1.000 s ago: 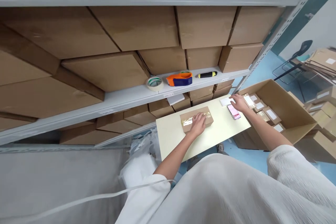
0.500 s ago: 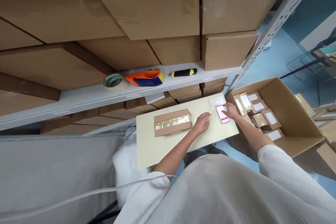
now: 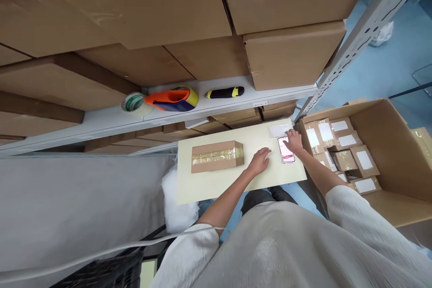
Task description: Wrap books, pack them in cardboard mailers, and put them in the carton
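My left hand (image 3: 259, 161) rests on the cream tabletop (image 3: 216, 184), fingers stretched out and nothing in them. To its left lies a long brown cardboard box (image 3: 216, 156), sealed with shiny tape. On the right, my right hand (image 3: 293, 141) is over the upper right edge of a phone (image 3: 285, 149), fingers apart. The phone lies flat, its lit screen white with pink and red parts. A white slip or packet (image 3: 278, 131) lies just beyond the phone, close to my right fingertips; whether they touch it I cannot tell.
A large open carton (image 3: 398, 153) on the right holds several small labelled boxes. On the shelf (image 3: 202, 103) ahead lie a tape roll (image 3: 135, 102), an orange and blue tape dispenser (image 3: 173, 100) and a black and yellow utility knife (image 3: 224, 92). A white cable (image 3: 135, 244) crosses at lower left.
My right hand has shifted from the phone's screen up toward its top edge and the white slip. My left hand stays on the tabletop. The whole view has turned somewhat.
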Tool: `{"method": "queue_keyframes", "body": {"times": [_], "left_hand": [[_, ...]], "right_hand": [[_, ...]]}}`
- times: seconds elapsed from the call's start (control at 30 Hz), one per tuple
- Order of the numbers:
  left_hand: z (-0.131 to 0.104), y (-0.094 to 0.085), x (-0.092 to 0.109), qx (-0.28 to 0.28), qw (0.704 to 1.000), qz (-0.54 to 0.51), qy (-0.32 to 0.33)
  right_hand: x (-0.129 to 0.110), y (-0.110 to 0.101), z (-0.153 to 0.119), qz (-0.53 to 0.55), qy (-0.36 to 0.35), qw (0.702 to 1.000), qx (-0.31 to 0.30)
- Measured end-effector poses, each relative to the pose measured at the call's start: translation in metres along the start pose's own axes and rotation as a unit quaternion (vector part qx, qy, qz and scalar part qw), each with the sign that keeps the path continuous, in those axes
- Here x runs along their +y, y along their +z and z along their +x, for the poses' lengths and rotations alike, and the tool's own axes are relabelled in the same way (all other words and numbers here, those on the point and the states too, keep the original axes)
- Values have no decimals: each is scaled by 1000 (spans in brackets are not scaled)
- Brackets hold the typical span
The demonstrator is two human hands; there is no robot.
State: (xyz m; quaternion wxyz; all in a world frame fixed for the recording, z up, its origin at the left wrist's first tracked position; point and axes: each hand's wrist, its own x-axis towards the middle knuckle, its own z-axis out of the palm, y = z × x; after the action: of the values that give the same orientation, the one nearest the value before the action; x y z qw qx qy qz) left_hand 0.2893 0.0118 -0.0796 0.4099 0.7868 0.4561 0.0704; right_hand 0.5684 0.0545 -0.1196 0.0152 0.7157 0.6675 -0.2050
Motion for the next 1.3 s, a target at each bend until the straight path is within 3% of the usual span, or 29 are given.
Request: {"method": "queue_keyframes", "body": {"times": [0.27, 0.47, 0.67, 0.83, 0.93, 1.03, 1.17, 1.3], "left_hand": [[12, 0, 0, 9, 1000, -15, -23], [10, -4, 1, 18, 999, -33, -35], [2, -8, -7, 27, 997, -52, -42], [6, -5, -10, 45, 992, -96, -70], [25, -5, -5, 74, 975, -165, -129], [60, -8, 7, 104, 946, -241, -192], [110, -15, 30, 144, 922, -277, -228], [138, -14, 48, 148, 918, -273, -247]], "right_hand": [[-21, -3, 19, 28, -52, 998, 24], [-51, 2, 51, 34, -24, 999, 0], [-41, 1, 67, 32, -24, 999, -36], [-36, -14, 70, 43, -17, 997, -57], [-34, -28, 64, 73, -26, 996, -49], [-31, -41, 51, 113, -40, 993, -21], [-27, -56, 34, 151, -45, 988, 1], [-26, -65, 26, 181, -40, 983, 10]]}}
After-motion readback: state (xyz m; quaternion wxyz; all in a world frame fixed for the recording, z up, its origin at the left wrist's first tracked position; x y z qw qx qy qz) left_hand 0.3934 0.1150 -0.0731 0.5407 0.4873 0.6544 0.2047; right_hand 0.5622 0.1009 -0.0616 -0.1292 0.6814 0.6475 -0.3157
